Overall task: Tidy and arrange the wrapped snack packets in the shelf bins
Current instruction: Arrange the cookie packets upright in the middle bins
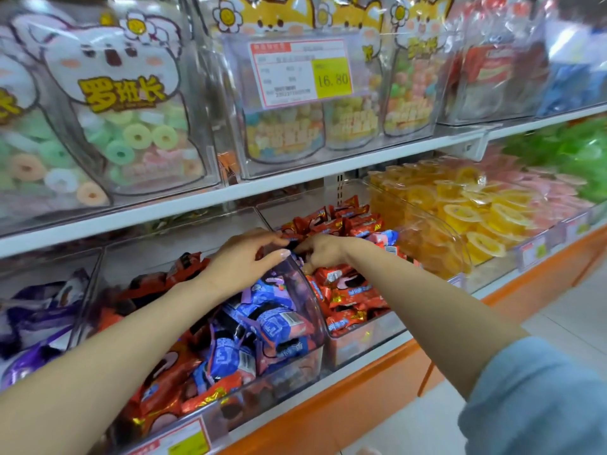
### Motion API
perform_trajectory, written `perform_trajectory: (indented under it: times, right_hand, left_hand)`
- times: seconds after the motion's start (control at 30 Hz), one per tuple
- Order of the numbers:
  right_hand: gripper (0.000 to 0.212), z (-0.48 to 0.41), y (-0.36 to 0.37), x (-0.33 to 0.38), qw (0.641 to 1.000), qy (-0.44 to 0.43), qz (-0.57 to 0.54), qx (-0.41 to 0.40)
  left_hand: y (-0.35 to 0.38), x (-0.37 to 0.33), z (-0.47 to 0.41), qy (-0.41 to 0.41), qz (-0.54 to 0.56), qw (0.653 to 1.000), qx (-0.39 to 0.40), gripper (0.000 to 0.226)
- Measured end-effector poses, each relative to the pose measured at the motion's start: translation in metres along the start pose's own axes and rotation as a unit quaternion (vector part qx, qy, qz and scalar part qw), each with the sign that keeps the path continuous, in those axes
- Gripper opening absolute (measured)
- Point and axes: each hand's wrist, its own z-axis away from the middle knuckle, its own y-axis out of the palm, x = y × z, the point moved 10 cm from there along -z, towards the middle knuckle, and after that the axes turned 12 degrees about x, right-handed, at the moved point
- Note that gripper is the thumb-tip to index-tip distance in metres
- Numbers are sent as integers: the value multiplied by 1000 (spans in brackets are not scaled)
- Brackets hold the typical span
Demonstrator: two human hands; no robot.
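Two clear shelf bins sit side by side on the lower shelf. The left bin (289, 372) holds blue, purple and red-brown wrapped packets (272, 320). Red wrapped packets (345, 293) fill the right bin (364, 339). My left hand (243, 257) reaches over the curved divider between them, fingers curled round a packet at its fingertips. Just right of it, my right hand (323, 249) is down among the red packets with fingers curled into the pile. What my right hand holds is hidden.
A bin of purple packets (36, 310) stands at far left. Yellow jelly cups (466, 211) fill the bin to the right, with pink and green ones beyond. Upper shelf bins (131, 126) of bagged sweets overhang. An orange shelf front (345, 405) runs below.
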Motion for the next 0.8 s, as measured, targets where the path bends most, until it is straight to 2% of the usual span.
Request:
perform_trajectory:
  times: [0.07,0.17,0.37,0.47,0.57,0.6,0.7,0.77,0.8]
  right_hand:
    - [63,1,3,-1,999,-12,-24,21]
    - [63,-2,3,0,999,-35,-24,13]
    - [51,21,-19,9,989,-92,-20,-117]
    - [40,56,-41,-1,963,-130,-167,-169]
    - [38,90,-44,-5,927,-181,-302,-130]
    - [38,97,-41,-4,921,-195,-322,-104]
    - [24,116,-32,-5,908,-223,-350,-49]
    - [20,125,-42,-22,909,-206,-354,-82]
    - [21,127,-53,-39,915,-171,-343,-129]
  left_hand:
    - [0,1,0,-7,6,1000,7,58]
    - [1,3,0,-15,12,1000,20,52]
    - [1,0,-2,-16,-12,999,42,63]
    - [-7,-11,-7,-20,5,1000,0,57]
    - [-4,-30,-18,5,-2,1000,-17,70]
    - [-2,-37,-22,21,3,1000,-19,67]
    - [2,-41,-27,14,42,998,-43,31]
    - [4,-39,-27,-1,48,998,-51,26]
    - [5,-38,-26,-3,51,997,-51,27]
